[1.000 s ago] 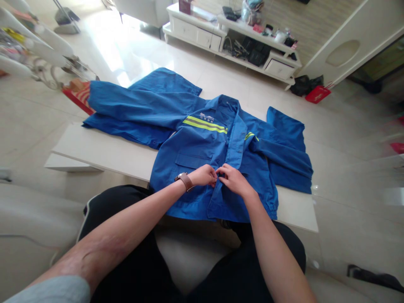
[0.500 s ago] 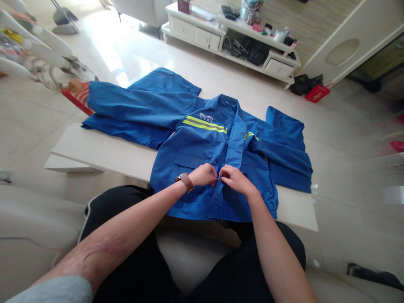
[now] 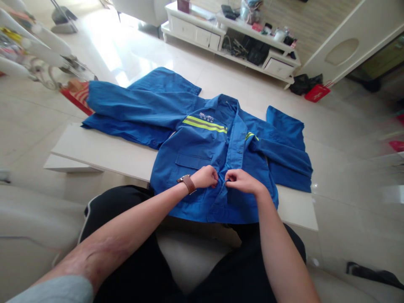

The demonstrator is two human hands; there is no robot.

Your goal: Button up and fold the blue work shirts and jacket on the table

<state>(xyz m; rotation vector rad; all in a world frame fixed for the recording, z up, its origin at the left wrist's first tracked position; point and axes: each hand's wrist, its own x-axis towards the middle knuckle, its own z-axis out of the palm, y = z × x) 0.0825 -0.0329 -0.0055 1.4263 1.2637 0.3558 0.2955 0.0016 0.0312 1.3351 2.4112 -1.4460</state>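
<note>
A blue work jacket (image 3: 192,147) with yellow-and-grey reflective strips lies front side up, its sleeves spread to both sides. Its collar points away from me, and the front placket (image 3: 236,145) lies open at the upper part. My left hand (image 3: 206,176), with a brown-strapped watch on the wrist, pinches the jacket's front edge low on the placket. Just to its right, my right hand (image 3: 241,181) is closed on the opposite front edge. A small gap of cloth separates the two hands. Any button between the fingertips is hidden.
Under the jacket is a white low table (image 3: 104,147). More blue cloth hangs beyond its far side. A white TV cabinet (image 3: 195,35) stands across the tiled floor, with a red box (image 3: 317,92) by its right end. A red striped item (image 3: 75,99) touches the left sleeve.
My right hand has shifted slightly right and toward me, pulling the front edge with it. The gap between my hands has widened a little, and my left hand has barely moved.
</note>
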